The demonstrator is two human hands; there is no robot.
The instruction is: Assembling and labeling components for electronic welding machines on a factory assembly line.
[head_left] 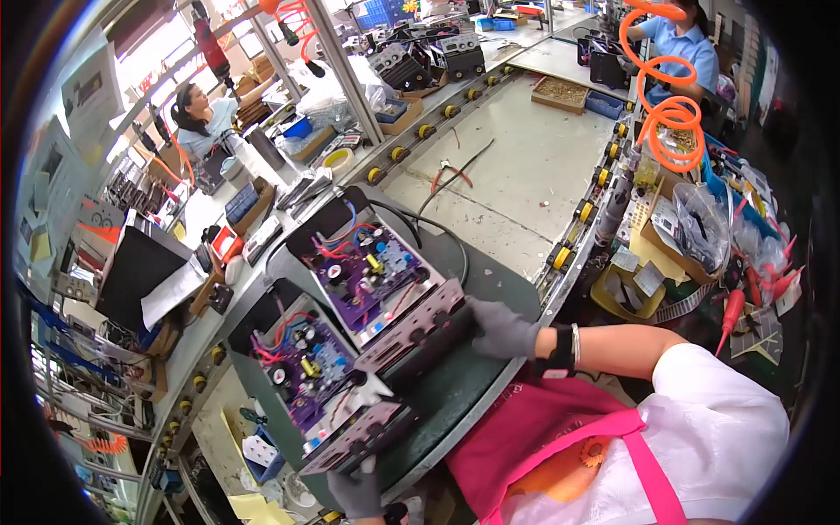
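Observation:
Two open-topped electronic units with knobbed front panels sit side by side on a dark green board [464, 385]. Purple circuit boards, red and blue wires and small components show inside the left unit [311, 372] and the right unit [372, 271]. My right hand [505, 331], in a grey glove, grips the right end of the right unit's front panel; its fingertips are partly hidden. At the lower edge of the left unit's panel, my gloved left hand [357, 492] is closed, its thumb raised against the panel and its other fingers mostly hidden. A black cable [437, 229] trails behind the right unit.
Roller rails with yellow wheels [560, 257] flank the line. Red-handled pliers [451, 175] lie beyond the units. An orange coiled hose [674, 131] hangs at the right, above bins of parts [628, 289]. Two people work farther off, one left [206, 114], one right [682, 52].

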